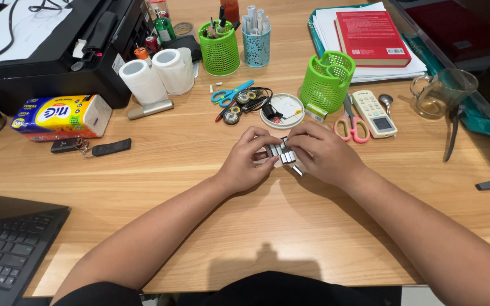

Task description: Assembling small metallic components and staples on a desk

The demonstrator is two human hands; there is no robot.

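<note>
Both hands, left hand (pixel 248 161) and right hand (pixel 324 154), pinch small silver blocks (pixel 281 151) on a wooden desk (pixel 211 226); scissors (pixel 353 122) at one o'clock.

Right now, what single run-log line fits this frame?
left hand: holding small silver blocks | right hand: pinching same blocks | position: just above wooden desk | nearby: white round lid, pink scissors
</note>
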